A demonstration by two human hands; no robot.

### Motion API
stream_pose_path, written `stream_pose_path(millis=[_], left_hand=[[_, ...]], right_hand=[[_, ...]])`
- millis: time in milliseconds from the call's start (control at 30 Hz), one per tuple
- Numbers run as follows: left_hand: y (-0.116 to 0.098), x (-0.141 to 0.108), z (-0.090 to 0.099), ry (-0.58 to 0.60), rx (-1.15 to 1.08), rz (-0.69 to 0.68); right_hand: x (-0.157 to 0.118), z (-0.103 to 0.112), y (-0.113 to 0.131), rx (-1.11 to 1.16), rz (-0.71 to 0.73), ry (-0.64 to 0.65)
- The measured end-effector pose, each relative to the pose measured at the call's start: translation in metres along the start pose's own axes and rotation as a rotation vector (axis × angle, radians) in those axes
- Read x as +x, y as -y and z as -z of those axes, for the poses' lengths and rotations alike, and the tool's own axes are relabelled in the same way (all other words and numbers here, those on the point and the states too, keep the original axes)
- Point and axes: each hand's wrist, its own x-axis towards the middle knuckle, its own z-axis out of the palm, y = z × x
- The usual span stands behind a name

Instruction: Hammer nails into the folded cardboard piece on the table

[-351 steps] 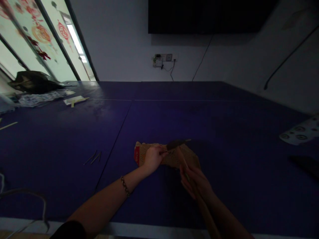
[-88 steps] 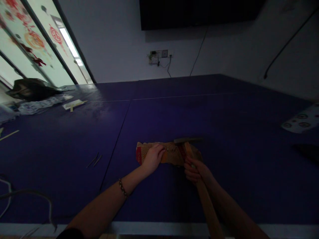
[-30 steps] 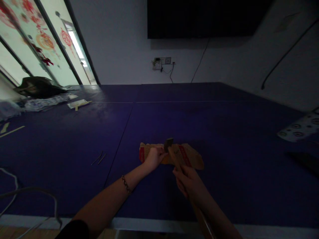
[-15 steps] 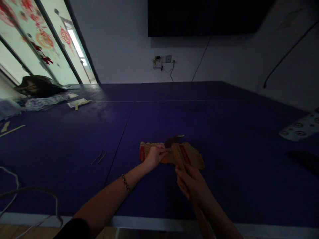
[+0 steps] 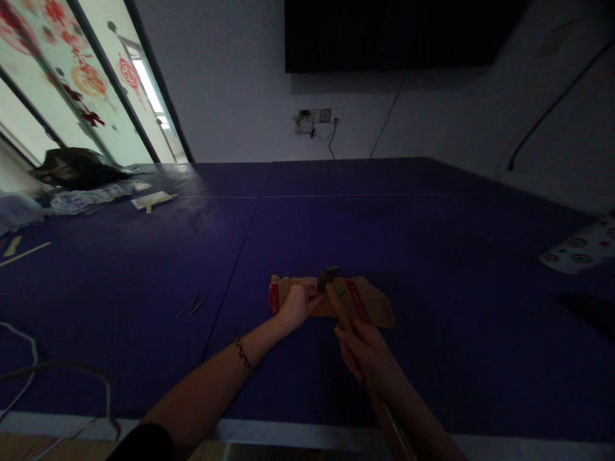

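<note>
My right hand (image 5: 365,349) is wrapped round the wooden handle of a hammer (image 5: 339,308). The hammer's dark head is down right beside the fingertips of my left hand (image 5: 300,304). Those fingers are pinched together over a brown piece with red printed bands (image 5: 369,304), which looks like cardboard and lies flat on the table. What the pinch holds is too small and dark to make out. Two thin dark rods like nails (image 5: 195,305) lie on the table to the left of my left hand.
The purple table (image 5: 432,371) reaches back to the wall. A white cable (image 5: 31,358) loops over its left front. Dark and pale bags (image 5: 79,169) and a small white packet (image 5: 152,200) lie far left. A patterned white item (image 5: 576,250) and a dark flat object (image 5: 589,310) lie right.
The hammer head has swung down and slightly left, closer to my left fingertips. My left hand has stayed in place on the brown piece.
</note>
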Motion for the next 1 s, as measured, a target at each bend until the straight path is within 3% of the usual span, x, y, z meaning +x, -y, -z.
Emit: stream_pose_path(millis=[200,333,500,600,667,767,1000], left_hand=[[0.001,0.0,0.0,-0.003,0.001,-0.006],[0.001,0.0,-0.001,-0.004,0.006,0.01],[0.0,-0.001,0.0,-0.016,0.028,0.025],[0.0,-0.001,-0.001,-0.027,0.055,0.041],[-0.001,0.0,-0.001,-0.019,0.072,0.044],[-0.002,0.0,0.0,-0.02,0.077,0.046],[-0.006,-0.004,0.001,-0.002,0.046,0.09]], right_hand=[[-0.002,0.0,0.002,-0.003,0.078,0.003],[0.001,0.001,-0.006,0.013,0.028,0.017],[0.008,0.019,-0.003,0.166,0.109,0.019],[0.025,0.043,0.005,0.434,0.205,0.144],[0.042,0.061,0.008,0.633,0.214,0.38],[0.064,0.084,0.002,0.721,0.184,0.497],[0.078,0.092,-0.027,0.904,0.234,0.566]])
